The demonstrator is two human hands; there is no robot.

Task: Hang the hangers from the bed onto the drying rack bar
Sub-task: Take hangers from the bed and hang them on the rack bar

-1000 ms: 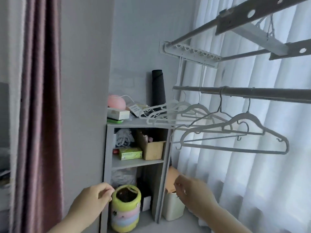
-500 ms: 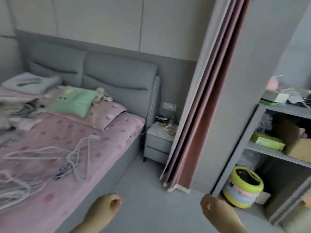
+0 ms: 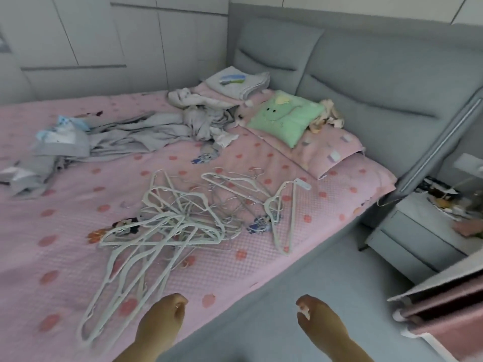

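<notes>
Here, a person's left hand and right hand hover empty at the edge of a pink bed strewn with white hangers.

Both hands have loosely curled fingers and grip nothing; the left is over the bed's near edge, the right over the grey floor beside it. Just beyond the left hand the hangers lie in a tangled heap on the spotted bedspread, with a single hanger apart to the heap's right. Farther back are crumpled grey clothes, a green pillow on a pink one, and the grey padded headboard. A grey nightstand stands right of the bed, a pink curtain nearer.
</notes>
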